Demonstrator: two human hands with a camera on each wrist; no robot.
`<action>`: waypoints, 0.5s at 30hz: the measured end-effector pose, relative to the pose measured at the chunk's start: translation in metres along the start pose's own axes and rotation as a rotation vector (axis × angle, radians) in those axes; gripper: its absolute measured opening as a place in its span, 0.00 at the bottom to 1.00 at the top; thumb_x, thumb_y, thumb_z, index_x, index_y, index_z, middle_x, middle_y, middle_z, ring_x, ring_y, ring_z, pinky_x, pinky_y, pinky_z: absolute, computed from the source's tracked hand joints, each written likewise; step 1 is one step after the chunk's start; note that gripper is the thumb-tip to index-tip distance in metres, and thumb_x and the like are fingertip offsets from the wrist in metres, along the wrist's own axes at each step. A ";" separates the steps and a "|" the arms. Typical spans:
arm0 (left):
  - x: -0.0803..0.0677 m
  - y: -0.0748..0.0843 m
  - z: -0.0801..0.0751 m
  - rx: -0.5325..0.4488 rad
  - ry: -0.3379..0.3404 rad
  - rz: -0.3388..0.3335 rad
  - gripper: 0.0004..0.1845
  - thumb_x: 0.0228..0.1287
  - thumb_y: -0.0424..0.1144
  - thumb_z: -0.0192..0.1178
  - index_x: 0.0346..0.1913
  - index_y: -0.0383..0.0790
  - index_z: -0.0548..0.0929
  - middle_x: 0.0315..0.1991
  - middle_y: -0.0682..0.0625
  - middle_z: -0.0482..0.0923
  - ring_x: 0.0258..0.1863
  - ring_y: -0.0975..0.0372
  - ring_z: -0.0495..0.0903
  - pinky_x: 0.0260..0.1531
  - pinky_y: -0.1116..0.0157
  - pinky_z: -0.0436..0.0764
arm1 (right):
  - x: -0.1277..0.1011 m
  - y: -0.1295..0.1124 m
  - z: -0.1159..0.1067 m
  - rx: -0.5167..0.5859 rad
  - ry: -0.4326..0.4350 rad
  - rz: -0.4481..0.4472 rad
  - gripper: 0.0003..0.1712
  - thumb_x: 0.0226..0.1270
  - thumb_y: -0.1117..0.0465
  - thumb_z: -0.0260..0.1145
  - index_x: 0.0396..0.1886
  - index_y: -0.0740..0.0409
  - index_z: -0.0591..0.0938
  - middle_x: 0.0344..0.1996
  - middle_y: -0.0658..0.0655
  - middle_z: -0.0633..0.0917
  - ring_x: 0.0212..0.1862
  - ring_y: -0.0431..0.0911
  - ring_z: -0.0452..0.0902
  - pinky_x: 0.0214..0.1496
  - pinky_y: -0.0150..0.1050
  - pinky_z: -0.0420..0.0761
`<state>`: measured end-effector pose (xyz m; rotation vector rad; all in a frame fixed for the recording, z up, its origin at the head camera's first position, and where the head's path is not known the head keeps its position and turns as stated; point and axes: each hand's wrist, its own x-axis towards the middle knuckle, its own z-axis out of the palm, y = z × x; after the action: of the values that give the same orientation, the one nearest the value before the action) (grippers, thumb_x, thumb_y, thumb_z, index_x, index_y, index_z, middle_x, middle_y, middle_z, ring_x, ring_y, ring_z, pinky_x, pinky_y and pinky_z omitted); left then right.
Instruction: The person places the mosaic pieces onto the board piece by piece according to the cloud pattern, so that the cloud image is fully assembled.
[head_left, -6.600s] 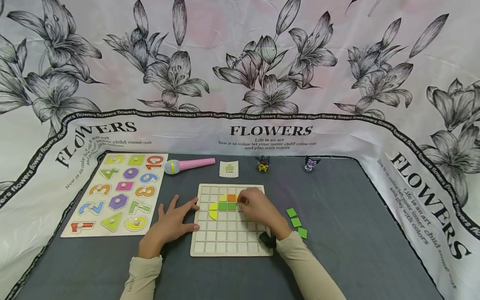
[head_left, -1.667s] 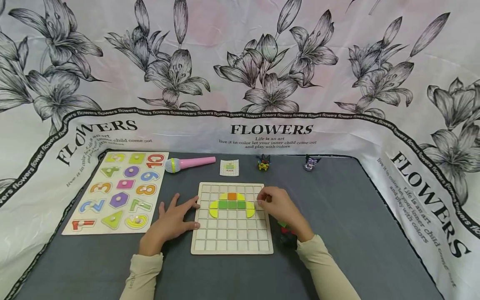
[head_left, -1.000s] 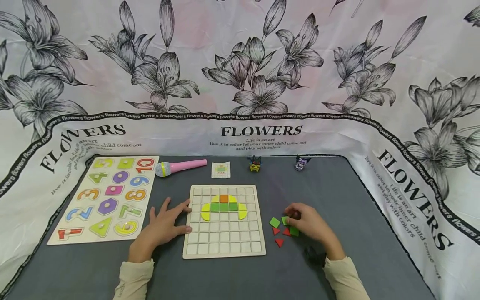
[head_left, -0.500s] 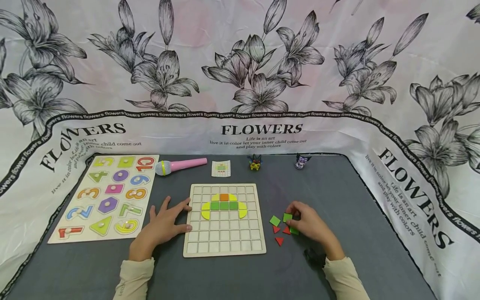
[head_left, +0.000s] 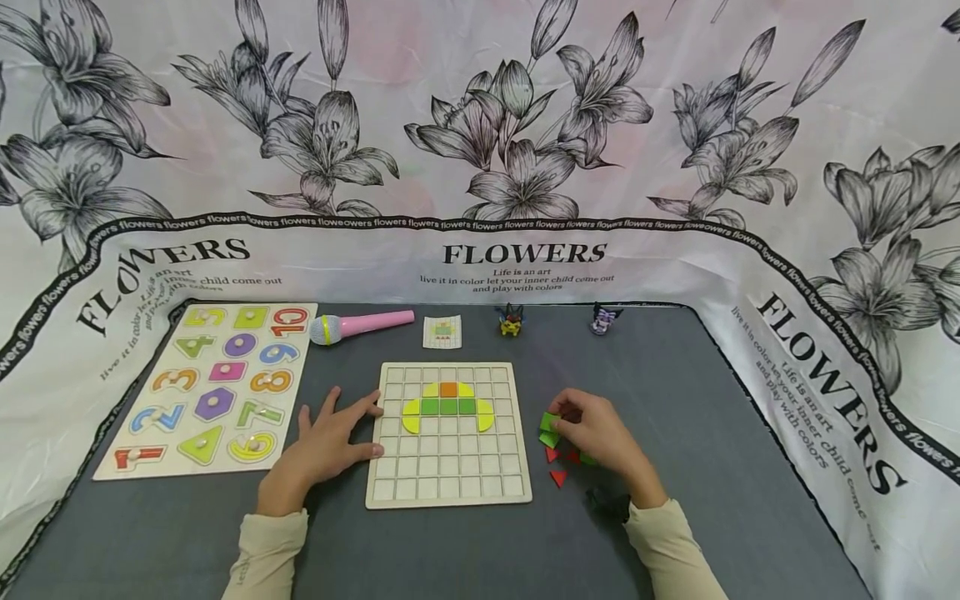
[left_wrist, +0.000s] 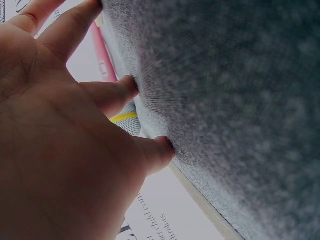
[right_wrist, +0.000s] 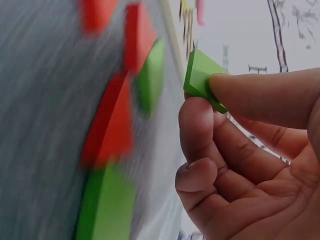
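Observation:
My right hand pinches a green square tile between thumb and fingers, lifted just above the tabletop. Below it lie another green tile, red triangular tiles and a further green tile. My left hand lies spread at the left edge of the wooden grid board, its thumb and a fingertip touching that edge. On the board, yellow rounded tiles, an orange square and a row of green squares form an arched shape.
Left of the board lies a number-and-shape puzzle. Along the back are a pink toy microphone, a small pattern card and two small figurines, one yellow and one purple. A flower-printed cloth borders the table.
After leaving the board, my right hand went to the loose tiles, picked up a green square and now carries it leftward towards the board. The left hand has stayed at the board's edge.

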<state>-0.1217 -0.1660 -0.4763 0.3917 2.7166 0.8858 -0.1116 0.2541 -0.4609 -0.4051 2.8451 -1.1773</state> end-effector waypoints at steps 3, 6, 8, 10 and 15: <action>0.000 0.000 -0.002 -0.002 0.002 0.001 0.40 0.66 0.45 0.76 0.78 0.42 0.73 0.75 0.37 0.72 0.82 0.30 0.41 0.69 0.22 0.31 | 0.010 -0.012 0.010 0.020 -0.019 -0.031 0.04 0.73 0.69 0.70 0.43 0.57 0.87 0.39 0.51 0.88 0.41 0.45 0.85 0.44 0.45 0.85; -0.001 0.000 -0.003 0.000 -0.009 -0.001 0.40 0.67 0.45 0.76 0.79 0.42 0.72 0.75 0.38 0.73 0.82 0.30 0.40 0.69 0.22 0.31 | 0.019 -0.025 0.021 0.049 -0.049 -0.063 0.04 0.73 0.68 0.71 0.43 0.57 0.87 0.39 0.51 0.87 0.40 0.43 0.84 0.44 0.44 0.85; -0.002 0.000 -0.003 0.001 -0.010 -0.005 0.40 0.67 0.45 0.76 0.79 0.41 0.72 0.74 0.38 0.73 0.82 0.30 0.40 0.69 0.22 0.31 | 0.025 -0.033 0.029 0.075 -0.072 -0.090 0.04 0.73 0.68 0.71 0.43 0.57 0.86 0.38 0.50 0.87 0.39 0.42 0.83 0.43 0.42 0.84; -0.002 0.000 -0.003 0.000 -0.008 -0.007 0.40 0.67 0.44 0.76 0.79 0.41 0.72 0.74 0.38 0.74 0.82 0.30 0.40 0.69 0.23 0.31 | 0.032 -0.040 0.036 0.095 -0.090 -0.121 0.04 0.72 0.68 0.71 0.42 0.57 0.86 0.36 0.49 0.86 0.37 0.41 0.82 0.40 0.40 0.82; -0.001 0.001 -0.002 -0.002 0.000 -0.001 0.40 0.67 0.44 0.76 0.79 0.41 0.72 0.74 0.39 0.74 0.82 0.30 0.40 0.70 0.23 0.31 | 0.046 -0.050 0.054 0.082 -0.115 -0.180 0.04 0.71 0.69 0.71 0.41 0.56 0.87 0.34 0.47 0.85 0.35 0.41 0.79 0.39 0.40 0.80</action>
<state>-0.1209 -0.1669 -0.4739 0.3902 2.7151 0.8878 -0.1374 0.1714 -0.4608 -0.7125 2.6987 -1.2490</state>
